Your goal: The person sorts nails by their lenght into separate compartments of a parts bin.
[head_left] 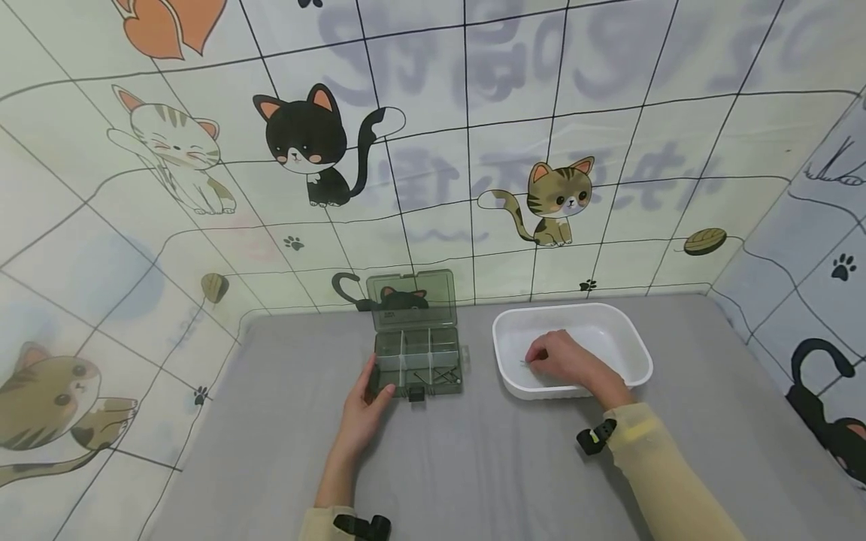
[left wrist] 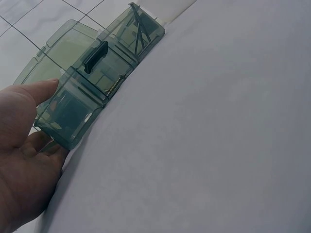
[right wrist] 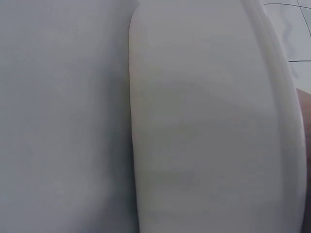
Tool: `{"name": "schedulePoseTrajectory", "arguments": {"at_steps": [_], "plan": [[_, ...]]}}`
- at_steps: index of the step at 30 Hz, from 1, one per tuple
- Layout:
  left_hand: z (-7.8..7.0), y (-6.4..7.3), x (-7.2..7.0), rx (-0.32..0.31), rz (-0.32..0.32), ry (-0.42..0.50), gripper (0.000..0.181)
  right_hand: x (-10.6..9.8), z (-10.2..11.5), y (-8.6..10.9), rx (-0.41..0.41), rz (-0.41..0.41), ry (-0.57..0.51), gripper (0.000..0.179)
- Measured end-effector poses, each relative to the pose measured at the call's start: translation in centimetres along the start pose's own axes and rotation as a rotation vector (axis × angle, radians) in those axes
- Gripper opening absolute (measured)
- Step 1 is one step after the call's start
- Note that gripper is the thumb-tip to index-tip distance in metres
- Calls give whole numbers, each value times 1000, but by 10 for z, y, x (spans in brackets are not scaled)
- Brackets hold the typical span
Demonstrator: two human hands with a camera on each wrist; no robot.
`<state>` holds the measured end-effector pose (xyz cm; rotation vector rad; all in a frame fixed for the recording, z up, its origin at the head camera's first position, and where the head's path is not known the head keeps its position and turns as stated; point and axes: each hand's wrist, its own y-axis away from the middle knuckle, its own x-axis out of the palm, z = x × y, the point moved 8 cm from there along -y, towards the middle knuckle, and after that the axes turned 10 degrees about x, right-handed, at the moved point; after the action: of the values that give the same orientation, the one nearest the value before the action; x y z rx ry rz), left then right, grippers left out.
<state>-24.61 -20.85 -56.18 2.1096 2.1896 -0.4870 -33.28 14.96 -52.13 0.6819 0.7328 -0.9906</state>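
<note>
A see-through green compartment box [head_left: 417, 361] sits on the table with its lid [head_left: 412, 300] raised. My left hand [head_left: 361, 413] grips its left front corner, thumb on the front wall and fingers round the side. Long dark screws [left wrist: 139, 31] lie in the right compartment; a brass-coloured screw [left wrist: 114, 85] shows in the middle one. Inside a white tray [head_left: 504, 368], my right hand [head_left: 558, 357] has its fingertips pinched together low over the bottom. A tiny, thin greenish piece [head_left: 524, 364] pokes out at those fingertips, its kind too small to make out.
A grey cloth covers the table [head_left: 473, 466]. Behind the box and tray rises a cat-patterned curtain [head_left: 433, 188], which also runs down both sides. The tray's high front wall [right wrist: 214, 145] fills much of the right wrist view. A black latch [left wrist: 95, 57] juts from the box's front.
</note>
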Motion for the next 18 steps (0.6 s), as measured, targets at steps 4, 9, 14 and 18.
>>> {"name": "schedulePoseTrajectory", "arguments": {"at_steps": [4, 9, 14, 18], "plan": [[0, 1, 0, 4, 1, 12, 74, -5, 5, 2, -38, -44, -12, 8], [0, 0, -1, 5, 1, 7, 73, -12, 15, 5, -63, -70, -32, 8], [1, 0, -1, 12, -2, 11, 74, -15, 25, 10, -66, -81, -64, 10], [1, 1, 0, 2, -2, 15, 75, -18, 34, 13, -84, -106, -66, 11]]}}
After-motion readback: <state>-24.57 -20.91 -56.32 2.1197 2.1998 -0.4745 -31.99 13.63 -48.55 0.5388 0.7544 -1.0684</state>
